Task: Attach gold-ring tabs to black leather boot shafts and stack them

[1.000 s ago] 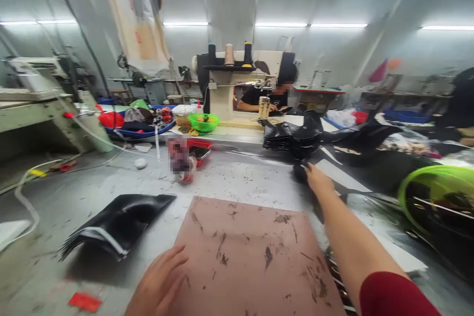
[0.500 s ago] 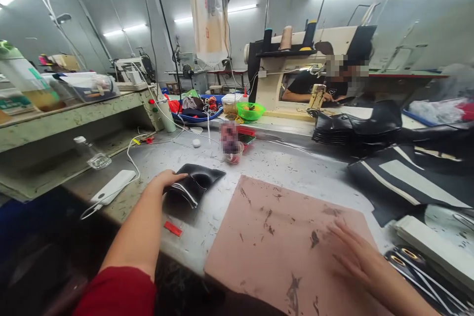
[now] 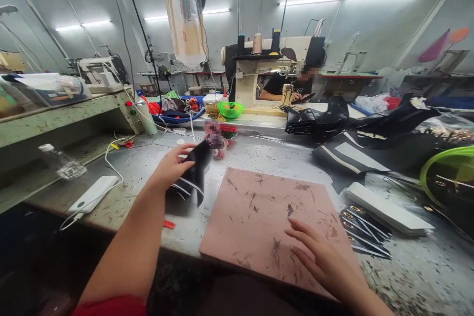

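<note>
My left hand (image 3: pixel 173 165) is closed on a black leather piece (image 3: pixel 197 170), which stands tilted up and is blurred by motion. Below it, more dark pieces with pale edges (image 3: pixel 177 201) rest on the metal table; how many came up with the hand I cannot tell. My right hand (image 3: pixel 321 259) holds nothing, its fingers apart, low over the front right part of a pinkish cutting board (image 3: pixel 252 212). Black strips with brass eyelets (image 3: pixel 365 232) lie just right of the board, and a small red piece (image 3: pixel 169 224) is left of it.
A white power bank (image 3: pixel 93 193) with a cable and a glass bottle (image 3: pixel 68 165) lie at left. Stacked black leather (image 3: pixel 314 116), white strips (image 3: pixel 387 207) and a green fan (image 3: pixel 452 177) occupy the right. Behind, a person (image 3: pixel 276 89) sits beyond a sewing machine (image 3: pixel 246 79).
My left hand has raised the black leather piece from lying flat to tilted upright. My right hand has come nearer the board's front edge. The view has turned right.
</note>
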### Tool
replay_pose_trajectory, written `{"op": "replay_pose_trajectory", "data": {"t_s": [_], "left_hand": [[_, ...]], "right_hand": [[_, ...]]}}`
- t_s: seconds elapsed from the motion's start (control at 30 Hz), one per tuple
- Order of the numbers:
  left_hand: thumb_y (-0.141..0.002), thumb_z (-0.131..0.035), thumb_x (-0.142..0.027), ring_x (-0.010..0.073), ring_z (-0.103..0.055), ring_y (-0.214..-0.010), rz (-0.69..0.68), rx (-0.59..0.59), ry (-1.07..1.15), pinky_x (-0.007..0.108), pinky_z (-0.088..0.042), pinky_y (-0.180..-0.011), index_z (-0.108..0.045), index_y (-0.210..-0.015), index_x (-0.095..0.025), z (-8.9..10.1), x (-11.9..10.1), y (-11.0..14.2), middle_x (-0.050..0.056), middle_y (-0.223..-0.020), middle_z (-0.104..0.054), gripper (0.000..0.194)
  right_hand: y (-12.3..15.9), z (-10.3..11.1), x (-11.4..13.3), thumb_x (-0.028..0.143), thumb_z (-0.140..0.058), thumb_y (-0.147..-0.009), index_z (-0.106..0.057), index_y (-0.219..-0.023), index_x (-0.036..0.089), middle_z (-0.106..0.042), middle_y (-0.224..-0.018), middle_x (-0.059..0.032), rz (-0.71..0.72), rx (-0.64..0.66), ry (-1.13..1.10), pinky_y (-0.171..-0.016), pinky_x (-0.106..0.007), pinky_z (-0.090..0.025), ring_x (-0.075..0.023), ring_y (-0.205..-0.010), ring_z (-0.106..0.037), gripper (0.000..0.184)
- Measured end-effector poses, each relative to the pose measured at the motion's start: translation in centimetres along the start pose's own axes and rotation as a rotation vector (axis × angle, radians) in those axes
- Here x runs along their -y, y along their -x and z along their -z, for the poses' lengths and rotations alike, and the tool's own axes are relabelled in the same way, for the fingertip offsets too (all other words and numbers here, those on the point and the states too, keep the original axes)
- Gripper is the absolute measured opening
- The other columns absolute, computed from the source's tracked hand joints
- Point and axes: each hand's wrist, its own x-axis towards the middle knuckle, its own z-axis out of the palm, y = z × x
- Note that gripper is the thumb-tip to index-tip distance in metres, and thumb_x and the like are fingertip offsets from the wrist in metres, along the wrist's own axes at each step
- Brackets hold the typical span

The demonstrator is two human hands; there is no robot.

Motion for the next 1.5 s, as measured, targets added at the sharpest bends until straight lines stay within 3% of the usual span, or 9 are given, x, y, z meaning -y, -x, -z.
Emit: {"op": "replay_pose_trajectory", "data": {"t_s": [0.1,0.17,0.3,0.4,0.53,0.63,0.73,1.03,1.5], "left_hand": [[-0.061,-0.062,-0.027,0.0159,-0.057,-0.082,-0.172,0.095,0.723,0.028,-0.047,-0.072,-0.051,-0.101,-0.019,-5.1,-4.2,2.1,0.002,-0.091,-0.057,0.042],[-0.061,-0.062,-0.021,0.0126,-0.056,-0.078,-0.04,0.104,0.934,0.025,-0.045,-0.073,-0.051,-0.092,-0.02,-9.8,-5.6,3.6,-0.001,-0.085,-0.057,0.033],[-0.06,-0.061,-0.007,0.0103,-0.053,-0.067,0.268,0.169,0.925,0.024,-0.044,-0.069,-0.048,-0.072,-0.018,-18.9,-4.8,6.8,-0.003,-0.069,-0.053,0.02],[-0.059,-0.062,-0.003,0.0102,-0.054,-0.067,0.367,0.248,0.897,0.024,-0.043,-0.069,-0.05,-0.075,-0.017,-22.1,-3.1,8.3,-0.003,-0.069,-0.052,0.025],[-0.064,-0.064,-0.015,0.0097,-0.056,-0.067,0.474,0.444,0.921,0.022,-0.044,-0.062,-0.048,-0.101,-0.019,-21.4,-1.9,9.0,-0.001,-0.078,-0.057,0.041],[-0.057,-0.07,-0.019,0.0111,-0.056,-0.061,0.52,0.66,0.91,0.022,-0.043,-0.054,-0.054,-0.095,-0.014,-19.5,-1.6,9.4,0.001,-0.072,-0.06,0.041],[-0.05,-0.073,-0.012,0.0095,-0.054,-0.057,0.497,0.761,0.902,0.019,-0.041,-0.05,-0.058,-0.094,-0.015,-18.3,-1.5,9.8,-0.002,-0.065,-0.059,0.046],[-0.05,-0.077,-0.021,0.0059,-0.052,-0.049,0.519,0.72,0.91,0.016,-0.036,-0.046,-0.063,-0.086,-0.012,-17.8,-0.6,9.3,-0.003,-0.058,-0.059,0.04],[-0.045,-0.074,-0.012,0.0049,-0.049,-0.044,0.52,0.625,0.934,0.016,-0.033,-0.042,-0.064,-0.079,-0.011,-18.0,-1.1,9.8,-0.004,-0.052,-0.058,0.035]], "right_hand": [[-0.3,0.7,2.8,0.017,-0.046,-0.084,-0.058,-0.107,0.026,-0.065,-0.102,-0.0073,0.125,-0.134,-0.102,-0.071,-0.03,-0.056,-0.0186,-0.089,-0.064,0.027],[-0.4,1.4,4.3,0.009,-0.047,-0.08,-0.051,-0.117,0.026,-0.068,-0.089,-0.0061,0.232,-0.233,-0.123,-0.063,-0.029,-0.056,-0.0175,-0.077,-0.065,0.041],[-0.6,1.4,5.1,0.007,-0.05,-0.076,-0.047,-0.123,0.021,-0.067,-0.081,-0.0063,0.338,-0.273,-0.035,-0.061,-0.032,-0.054,-0.0187,-0.069,-0.062,0.049],[-1.0,-0.8,3.7,0.01,-0.046,-0.079,-0.057,-0.106,0.02,-0.066,-0.093,-0.0092,0.207,-0.187,0.002,-0.069,-0.037,-0.054,-0.0213,-0.082,-0.062,0.03],[-1.1,-4.0,1.6,0.013,-0.044,-0.082,-0.06,-0.094,0.018,-0.063,-0.09,-0.0093,0.095,-0.119,-0.059,-0.066,-0.033,-0.054,-0.0191,-0.079,-0.06,0.02],[-1.2,-4.6,1.2,0.015,-0.046,-0.083,-0.06,-0.087,0.017,-0.062,-0.084,-0.0087,0.109,-0.144,-0.055,-0.063,-0.033,-0.052,-0.0184,-0.074,-0.058,0.015],[-1.7,-4.3,1.5,0.014,-0.047,-0.083,-0.059,-0.08,0.017,-0.062,-0.081,-0.0081,0.117,-0.181,-0.085,-0.062,-0.031,-0.051,-0.0177,-0.073,-0.057,0.013],[-2.7,-4.4,1.8,0.016,-0.047,-0.083,-0.06,-0.082,0.018,-0.061,-0.081,-0.0066,0.222,-0.114,-0.156,-0.064,-0.029,-0.047,-0.0159,-0.074,-0.055,0.013],[-3.1,-4.7,2.3,0.015,-0.042,-0.086,-0.059,-0.077,0.017,-0.06,-0.076,-0.0063,0.212,-0.065,-0.086,-0.06,-0.027,-0.044,-0.0159,-0.068,-0.05,0.019]]}}
